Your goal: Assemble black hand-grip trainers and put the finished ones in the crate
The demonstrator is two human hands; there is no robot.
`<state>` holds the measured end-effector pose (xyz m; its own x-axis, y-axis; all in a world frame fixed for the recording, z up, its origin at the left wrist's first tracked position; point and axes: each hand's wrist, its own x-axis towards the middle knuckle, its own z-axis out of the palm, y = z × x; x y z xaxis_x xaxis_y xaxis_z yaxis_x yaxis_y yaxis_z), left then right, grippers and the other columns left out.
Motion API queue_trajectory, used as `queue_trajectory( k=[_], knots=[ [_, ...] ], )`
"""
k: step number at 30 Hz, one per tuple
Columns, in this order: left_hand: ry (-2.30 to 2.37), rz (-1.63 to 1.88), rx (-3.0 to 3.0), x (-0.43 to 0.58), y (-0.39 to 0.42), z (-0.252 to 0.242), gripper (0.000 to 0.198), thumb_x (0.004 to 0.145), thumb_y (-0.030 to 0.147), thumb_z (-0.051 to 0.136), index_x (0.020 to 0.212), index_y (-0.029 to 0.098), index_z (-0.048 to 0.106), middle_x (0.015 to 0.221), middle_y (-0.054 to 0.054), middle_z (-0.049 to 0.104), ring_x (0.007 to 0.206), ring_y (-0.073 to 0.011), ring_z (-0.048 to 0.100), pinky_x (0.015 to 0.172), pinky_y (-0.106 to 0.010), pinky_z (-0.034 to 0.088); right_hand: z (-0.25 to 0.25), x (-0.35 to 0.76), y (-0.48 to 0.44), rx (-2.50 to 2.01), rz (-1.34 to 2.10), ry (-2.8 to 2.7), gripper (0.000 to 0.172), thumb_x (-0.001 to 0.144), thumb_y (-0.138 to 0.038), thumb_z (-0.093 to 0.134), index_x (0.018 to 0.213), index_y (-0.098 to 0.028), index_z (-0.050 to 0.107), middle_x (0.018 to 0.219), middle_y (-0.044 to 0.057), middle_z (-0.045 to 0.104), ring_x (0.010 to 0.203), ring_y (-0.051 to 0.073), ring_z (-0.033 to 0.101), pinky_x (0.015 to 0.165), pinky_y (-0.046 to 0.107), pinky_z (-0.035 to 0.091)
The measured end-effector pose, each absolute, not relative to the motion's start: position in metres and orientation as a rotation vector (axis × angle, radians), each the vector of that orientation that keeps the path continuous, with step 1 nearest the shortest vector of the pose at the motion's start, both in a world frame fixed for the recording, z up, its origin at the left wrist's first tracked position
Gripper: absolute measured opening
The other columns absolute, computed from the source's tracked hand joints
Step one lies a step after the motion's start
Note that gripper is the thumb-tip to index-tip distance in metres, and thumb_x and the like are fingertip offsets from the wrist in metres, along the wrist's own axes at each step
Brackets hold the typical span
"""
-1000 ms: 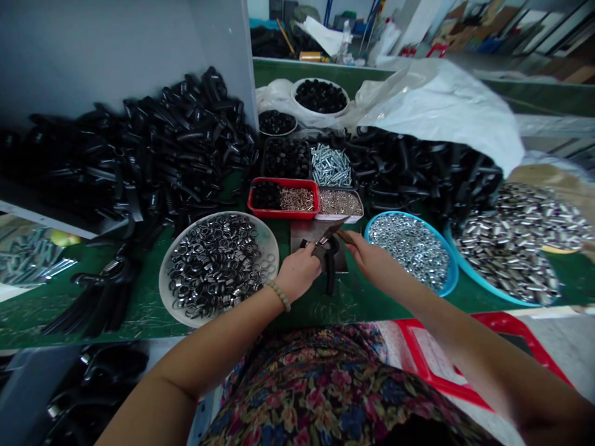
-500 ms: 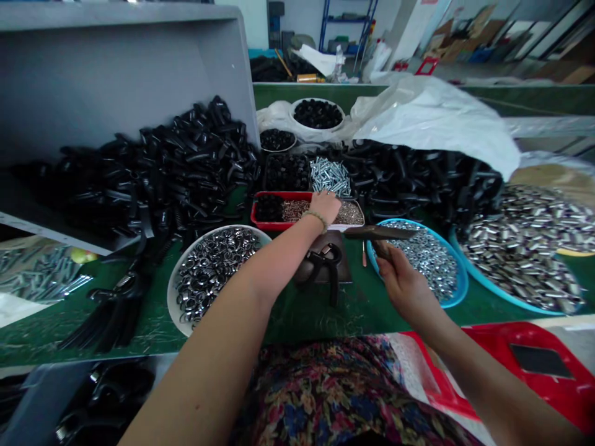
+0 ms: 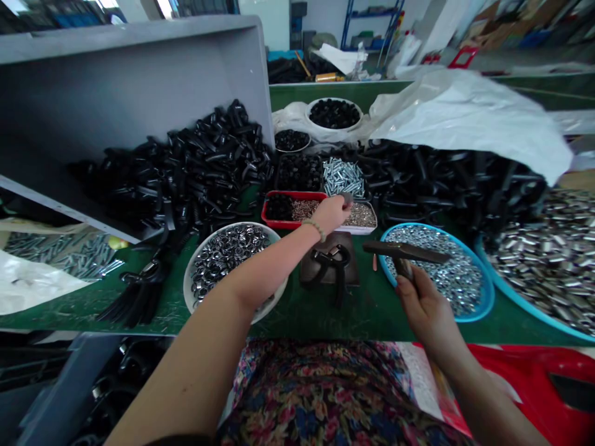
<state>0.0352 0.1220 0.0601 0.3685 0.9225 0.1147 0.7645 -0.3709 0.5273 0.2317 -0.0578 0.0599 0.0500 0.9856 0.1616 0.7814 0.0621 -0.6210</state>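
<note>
Centre of the green bench (image 3: 297,325), we log a dark square plate (image 3: 349,272) as our landmark. On it lies a black plastic clamp (image 3: 332,263), its two arms hanging toward the near edge of the plate.

Beyond the plate, the left hand (image 3: 332,217) reaches out with the fingers bunched into a pinch over the join between a red tray (image 3: 274,223) and a white-edged tray of small brass bits (image 3: 361,228). A small grey piece shows at the fingertips, but the view is poor and we cannot say for certain that it is gripped. A beaded bracelet (image 3: 316,229) circles the wrist.

To the right of the plate, the right hand (image 3: 425,303) is closed firmly around the handle of a small hammer (image 3: 404,251), whose long dark head lies crosswise above a blue tray of silver nuts (image 3: 486,294).

Left of the plate sits a white round tray of metal rings (image 3: 188,291). Farther left of it is a heap of black plastic parts (image 3: 186,173). Beyond the plate, past the red tray, is a tray of silver bolts (image 3: 339,176). Farther still, a white plastic sheet (image 3: 474,118) drapes over more black parts (image 3: 441,179).
</note>
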Motion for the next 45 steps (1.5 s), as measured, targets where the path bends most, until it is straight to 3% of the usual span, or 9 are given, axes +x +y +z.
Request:
queue_trajectory(
  k=[4, 8, 13, 28, 32, 36, 39, 41, 45],
  knots=[
    [1.299, 0.695, 2.017, 0.008, 0.057, 0.039, 0.022, 0.091, 0.030, 0.048, 0.096, 0.014, 0.063, 0.087, -0.004, 0.069, 0.081, -0.0142, 0.063, 0.079, -0.025, 0.048, 0.058, 0.232, -0.060, -1.760, 0.504, -1.731, 0.041, 0.092, -0.046, 0.041, 0.120, -0.021, 0.055, 0.085, 0.008, 0.069, 0.072, 0.024, 0.066, 0.062, 0.032, 0.051],
    [1.337, 0.655, 2.184, -0.002, 0.019, 0.018, 0.022, 0.092, 0.031, 0.049, 0.096, 0.016, 0.065, 0.104, -0.006, 0.063, 0.092, -0.0151, 0.061, 0.088, -0.027, 0.047, 0.058, 0.229, -0.058, -1.730, 0.525, -1.725, 0.038, 0.092, -0.045, 0.041, 0.118, -0.021, 0.056, 0.086, 0.007, 0.069, 0.075, 0.023, 0.066, 0.066, 0.033, 0.051],
    [1.413, 0.492, 2.428, 0.006, 0.018, 0.010, 0.025, 0.093, 0.032, 0.046, 0.098, 0.014, 0.063, 0.105, -0.007, 0.060, 0.098, -0.0176, 0.058, 0.092, -0.029, 0.046, 0.058, 0.224, -0.060, -1.653, 0.537, -1.722, 0.040, 0.093, -0.044, 0.042, 0.121, -0.020, 0.055, 0.091, 0.008, 0.068, 0.080, 0.023, 0.065, 0.071, 0.033, 0.051],
    [1.443, 0.271, 2.678, 0.006, 0.011, 0.015, 0.031, 0.096, 0.031, 0.039, 0.096, 0.013, 0.064, 0.099, -0.009, 0.058, 0.093, -0.0196, 0.056, 0.085, -0.031, 0.046, 0.056, 0.221, -0.061, -1.577, 0.602, -1.722, 0.037, 0.093, -0.041, 0.044, 0.121, -0.020, 0.055, 0.097, 0.007, 0.068, 0.083, 0.021, 0.065, 0.071, 0.030, 0.051],
    [1.276, 0.131, 2.851, 0.005, 0.005, 0.018, 0.026, 0.094, 0.023, 0.042, 0.102, 0.013, 0.064, 0.117, -0.011, 0.056, 0.096, -0.0216, 0.054, 0.080, -0.032, 0.048, 0.058, 0.219, -0.063, -1.543, 0.589, -1.746, 0.036, 0.094, -0.040, 0.043, 0.120, -0.018, 0.055, 0.102, 0.009, 0.068, 0.088, 0.021, 0.065, 0.075, 0.031, 0.052],
    [1.225, 0.158, 2.821, 0.001, -0.004, 0.020, 0.023, 0.092, 0.022, 0.044, 0.093, 0.014, 0.066, 0.123, -0.011, 0.054, 0.102, -0.0234, 0.051, 0.086, -0.035, 0.047, 0.058, 0.215, -0.063, -1.516, 0.585, -1.807, 0.036, 0.094, -0.038, 0.041, 0.122, -0.019, 0.053, 0.112, 0.010, 0.066, 0.099, 0.022, 0.064, 0.083, 0.033, 0.051],
    [1.371, 0.349, 2.568, -0.006, -0.015, 0.022, 0.025, 0.089, 0.025, 0.049, 0.109, 0.014, 0.062, 0.120, -0.010, 0.054, 0.108, -0.0237, 0.050, 0.097, -0.037, 0.044, 0.057, 0.211, -0.061, -1.542, 0.592, -1.907, 0.036, 0.094, -0.035, 0.040, 0.125, -0.020, 0.051, 0.116, 0.010, 0.066, 0.106, 0.024, 0.063, 0.087, 0.036, 0.051],
    [1.487, 0.498, 2.398, -0.013, -0.027, 0.024, 0.041, 0.087, 0.030, 0.054, 0.125, 0.014, 0.052, 0.124, -0.011, 0.051, 0.113, -0.0243, 0.049, 0.102, -0.037, 0.041, 0.060, 0.206, -0.059, -1.562, 0.600, -2.007, 0.037, 0.094, -0.033, 0.039, 0.128, -0.022, 0.050, 0.120, 0.009, 0.064, 0.107, 0.025, 0.063, 0.087, 0.037, 0.052],
    [1.551, 0.510, 2.388, -0.026, -0.056, 0.020, 0.048, 0.089, 0.027, 0.050, 0.135, 0.019, 0.043, 0.129, -0.010, 0.048, 0.114, -0.0249, 0.047, 0.100, -0.038, 0.042, 0.067, 0.198, -0.057, -1.591, 0.552, -2.087, 0.039, 0.095, -0.032, 0.037, 0.133, -0.023, 0.043, 0.122, 0.010, 0.063, 0.104, 0.026, 0.065, 0.081, 0.035, 0.053]
  ],
)
